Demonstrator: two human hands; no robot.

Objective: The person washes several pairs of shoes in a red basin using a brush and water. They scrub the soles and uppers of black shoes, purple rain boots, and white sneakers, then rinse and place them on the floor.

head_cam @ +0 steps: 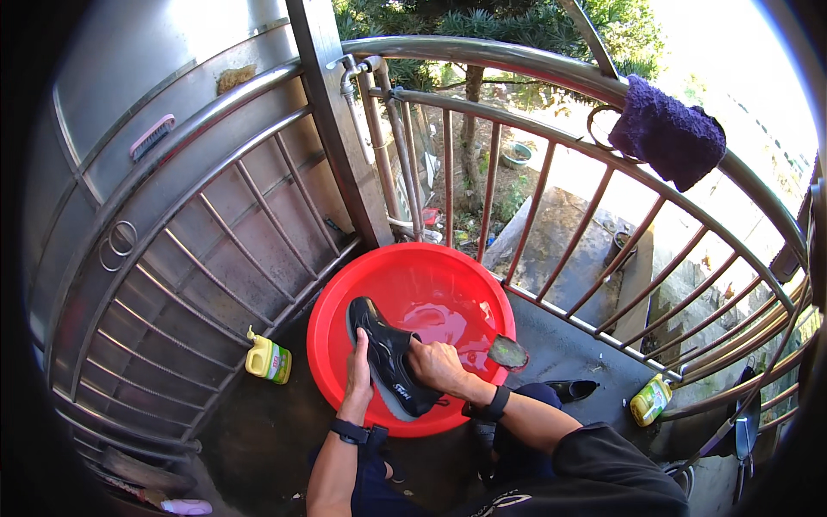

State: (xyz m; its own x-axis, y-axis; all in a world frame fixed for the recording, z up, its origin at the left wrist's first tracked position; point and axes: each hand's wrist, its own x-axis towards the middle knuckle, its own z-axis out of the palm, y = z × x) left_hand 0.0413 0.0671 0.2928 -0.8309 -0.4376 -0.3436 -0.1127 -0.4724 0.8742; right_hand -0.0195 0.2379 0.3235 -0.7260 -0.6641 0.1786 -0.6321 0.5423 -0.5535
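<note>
A black shoe (378, 346) with a grey sole is held at a slant over a red plastic basin (321, 310). My left hand (358, 375) grips it along the sole side, thumb pointing up the edge. At the shoe's opening is my right hand (439, 367), bent over the collar; its fingertips are hidden there. Shallow water (436, 323) lies in the basin. On the basin's right rim rests a worn, dark greenish pad (508, 353), probably a scouring sponge, close to my right wrist.
Yellow bottles stand on both sides: one left (268, 357), one right (650, 399). Another black shoe (574, 390) lies on the floor. Metal railings (543, 203) curve around the basin. A purple cloth (669, 132) hangs over the rail; a scrub brush (152, 137) sits at left.
</note>
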